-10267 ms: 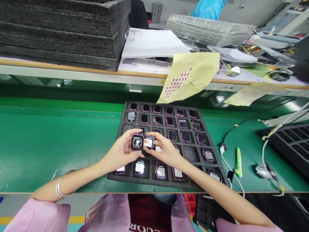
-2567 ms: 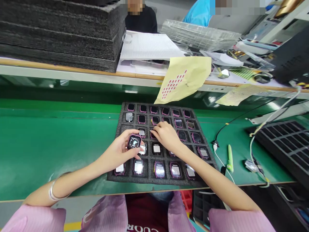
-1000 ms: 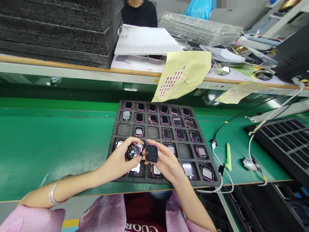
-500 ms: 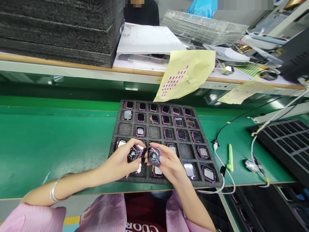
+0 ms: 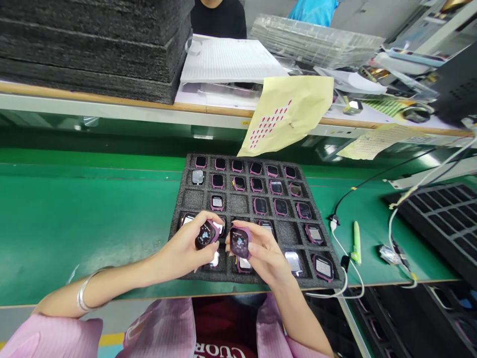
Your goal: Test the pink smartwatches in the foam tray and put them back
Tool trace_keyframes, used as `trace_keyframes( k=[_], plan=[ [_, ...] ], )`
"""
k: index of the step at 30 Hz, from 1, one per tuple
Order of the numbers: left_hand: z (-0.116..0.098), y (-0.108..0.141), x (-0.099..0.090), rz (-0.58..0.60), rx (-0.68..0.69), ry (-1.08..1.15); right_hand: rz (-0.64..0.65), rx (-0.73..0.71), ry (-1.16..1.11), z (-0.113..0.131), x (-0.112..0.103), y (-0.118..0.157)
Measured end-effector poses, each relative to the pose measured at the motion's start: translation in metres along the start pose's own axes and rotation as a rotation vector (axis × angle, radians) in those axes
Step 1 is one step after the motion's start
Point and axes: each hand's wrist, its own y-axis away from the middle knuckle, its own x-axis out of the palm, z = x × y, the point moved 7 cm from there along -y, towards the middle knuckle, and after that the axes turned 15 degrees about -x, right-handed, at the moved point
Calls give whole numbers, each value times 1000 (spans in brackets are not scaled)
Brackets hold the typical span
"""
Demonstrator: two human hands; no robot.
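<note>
Two purple-cased watches held above the near half of a dark foam tray (image 5: 237,203), which lies on a green tabletop (image 5: 93,209). The left watch (image 5: 205,235), over the tray's left side, is gripped in the left hand (image 5: 194,243), index finger along its upper edge and thumb along its lower; its screen shows a round dial. The right watch (image 5: 239,241), nearer the tray's middle, is grasped by the right hand (image 5: 266,248), thumb against one side and fingers about the case; it is tilted, and its dial shows more faintly. The two are close together but apart. Further watches lie face up in the tray's pockets, some dark, some lit with white panels. Beyond the tray hangs a yellow sheet (image 5: 294,107); to its right lie a green pen (image 5: 356,243) and a white cable (image 5: 333,226). Handling, as judged: each watch should be light and stiff, with no strap visible to hang loose; the glass is likely slick and easily scratched or smudged, so the best hold is on opposite sides of the case rim, with fingertips kept off the screen.
</note>
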Motion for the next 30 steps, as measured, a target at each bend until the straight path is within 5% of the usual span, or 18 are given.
trace_keyframes(
  k=[20,30],
  plan=[
    [-1,-3,-2,-47,46,-48,-40,1,-7,-6,-7,-1],
    [-3,1,-3,-22,56,21,41,-33,-8,3,-1,1]
  ],
)
